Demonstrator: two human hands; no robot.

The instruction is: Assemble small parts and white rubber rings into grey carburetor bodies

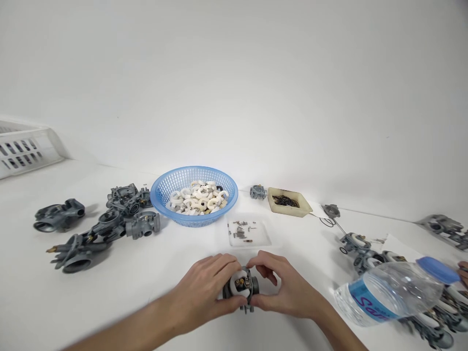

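Observation:
A grey metal carburetor body sits on the white table at the front centre, its open side facing up with brass parts inside. A white ring-shaped float lies in that open side. My left hand grips the body from the left, thumb at the near edge and fingers at the far edge. From the right, my right hand holds it with thumb and index finger, the other fingers curled. Just beyond the hands is a clear shallow tray with small metal and brass pieces.
A blue basket of white floats stands behind. Grey carburetor bodies lie left, more right, near a plastic bottle. A cream tray holds black rings. A white crate is far left.

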